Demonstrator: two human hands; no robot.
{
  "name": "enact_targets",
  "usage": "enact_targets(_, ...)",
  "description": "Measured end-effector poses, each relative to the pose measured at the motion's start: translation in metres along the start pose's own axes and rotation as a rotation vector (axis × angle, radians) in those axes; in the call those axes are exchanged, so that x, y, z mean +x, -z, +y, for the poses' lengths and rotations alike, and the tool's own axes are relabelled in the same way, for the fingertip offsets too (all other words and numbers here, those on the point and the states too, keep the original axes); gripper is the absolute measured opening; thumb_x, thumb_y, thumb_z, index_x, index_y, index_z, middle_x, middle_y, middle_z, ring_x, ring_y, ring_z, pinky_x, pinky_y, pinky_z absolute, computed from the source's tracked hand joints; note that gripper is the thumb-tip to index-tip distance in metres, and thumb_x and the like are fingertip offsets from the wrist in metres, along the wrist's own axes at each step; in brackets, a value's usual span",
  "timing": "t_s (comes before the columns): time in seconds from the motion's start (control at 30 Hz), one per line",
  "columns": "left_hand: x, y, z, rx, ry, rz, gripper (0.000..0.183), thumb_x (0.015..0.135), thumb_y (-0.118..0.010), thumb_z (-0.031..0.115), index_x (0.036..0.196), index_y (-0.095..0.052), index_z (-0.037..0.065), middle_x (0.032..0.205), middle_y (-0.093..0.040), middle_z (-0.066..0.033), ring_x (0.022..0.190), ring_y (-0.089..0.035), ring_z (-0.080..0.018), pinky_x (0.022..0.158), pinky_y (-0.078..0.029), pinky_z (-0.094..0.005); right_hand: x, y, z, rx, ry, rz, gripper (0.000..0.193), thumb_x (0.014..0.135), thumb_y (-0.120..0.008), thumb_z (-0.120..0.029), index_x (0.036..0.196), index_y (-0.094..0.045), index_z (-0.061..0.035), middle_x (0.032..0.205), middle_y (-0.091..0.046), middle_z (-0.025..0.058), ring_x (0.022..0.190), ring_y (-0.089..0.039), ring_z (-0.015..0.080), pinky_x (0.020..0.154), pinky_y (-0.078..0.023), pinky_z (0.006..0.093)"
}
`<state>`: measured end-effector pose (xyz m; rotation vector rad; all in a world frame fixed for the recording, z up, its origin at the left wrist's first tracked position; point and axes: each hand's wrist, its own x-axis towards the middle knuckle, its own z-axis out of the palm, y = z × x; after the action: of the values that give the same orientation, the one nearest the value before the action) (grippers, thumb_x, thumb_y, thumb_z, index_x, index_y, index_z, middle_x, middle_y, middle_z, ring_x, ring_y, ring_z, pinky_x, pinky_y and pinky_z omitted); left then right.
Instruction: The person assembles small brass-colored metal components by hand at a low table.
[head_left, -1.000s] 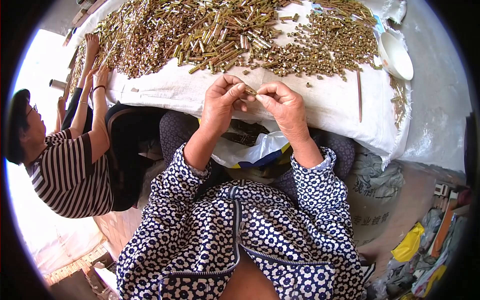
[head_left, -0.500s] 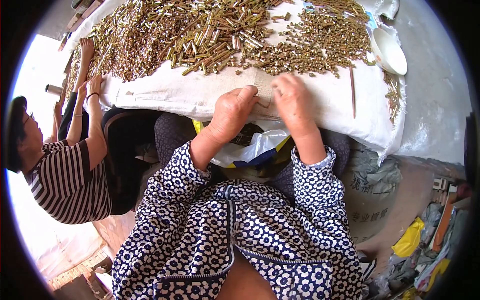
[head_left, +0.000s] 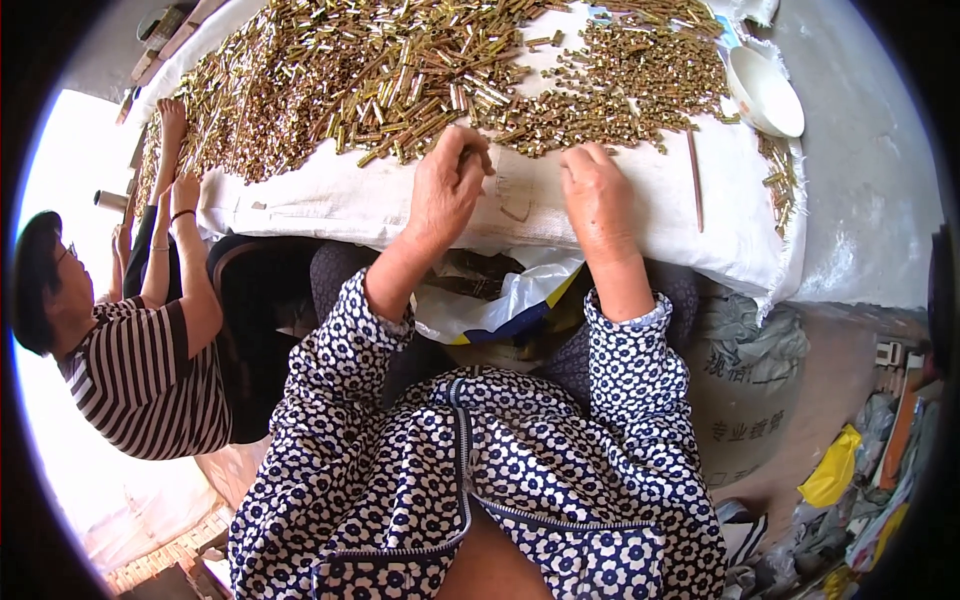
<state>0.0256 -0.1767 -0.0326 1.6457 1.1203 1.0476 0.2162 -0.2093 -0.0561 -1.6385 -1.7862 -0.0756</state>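
My left hand is curled closed just in front of a pile of long golden metal tubes. Its thumb and fingers press together, and anything between them is too small to make out. My right hand is closed at the near edge of the short golden metal pieces, fingertips bent down and partly hidden. Both hands are over the white cloth that covers the work surface. A thin brown stick lies on the cloth to the right of my right hand.
A white bowl stands at the right edge of the cloth. Below the near edge hangs an open plastic bag between my knees. A person in a striped top sits at the left, arms at the pile. Bags and scraps lie lower right.
My left hand has moved up toward the long tubes and curled. My right hand has shifted slightly away from it, to the edge of the short pieces. The view has shifted a little.
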Motion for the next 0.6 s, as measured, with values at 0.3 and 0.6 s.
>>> enact_targets(0.3, 0.067, -0.016, -0.013, 0.921, -0.367, -0.244, 0.019, 0.079, -0.063, 0.012, 0.096, -0.057, 0.006, 0.087, -0.063, -0.0166, 0.080, -0.060, -0.0362, 0.071, -0.048, -0.0453, 0.004, -0.006, -0.012, -0.070, 0.097, 0.006, 0.016, 0.070, -0.063, 0.000, 0.084, -0.064, -0.0085, 0.084, -0.061, 0.0063, 0.081, -0.057, 0.0273, 0.072, -0.048, 0.0372)
enact_targets(0.6, 0.015, 0.018, -0.022, -0.271, 0.148, -0.174, 0.016, 0.090, -0.059, 0.011, 0.105, -0.057, 0.003, 0.082, -0.062, -0.0022, 0.070, -0.059, -0.0077, 0.058, -0.046, -0.0211, -0.006, -0.014, -0.031, 0.513, -0.130, -0.062, 0.013, 0.077, -0.062, 0.004, 0.088, -0.064, -0.0044, 0.081, -0.062, 0.0022, 0.072, -0.060, 0.0150, 0.063, -0.048, 0.0260)
